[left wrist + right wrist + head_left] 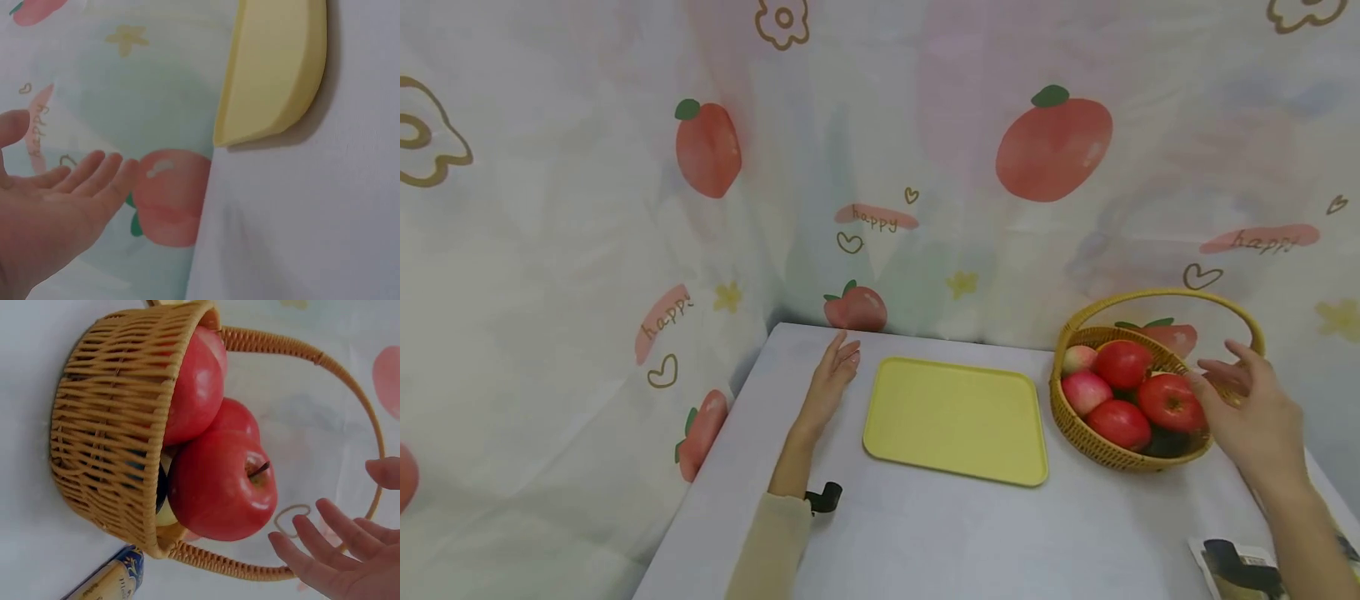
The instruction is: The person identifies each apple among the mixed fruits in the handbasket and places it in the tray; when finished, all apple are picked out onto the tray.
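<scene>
My right hand [1258, 417] hovers at the right side of a wicker basket [1093, 442], its fingers spread and holding nothing. Nearest to its fingertips is a red apple [1171, 403]; in the right wrist view this apple [219, 487] shows its stem, with a gap before the fingers [300, 556]. More red fruit, one a pinkish one [1086, 392], fills the basket, and a dark round item [1167, 442] lies low among it. My left hand [831, 379] is held palm inward and empty, left of a yellow tray [955, 421]. In the left wrist view its fingers are extended.
The basket's tall arched handle [1161, 293] rises beside the right hand. A printed packet [1247, 562] lies at the table's near right, under the right forearm. Fruit-patterned cloth [955, 167] hangs behind and left of the white table [940, 533].
</scene>
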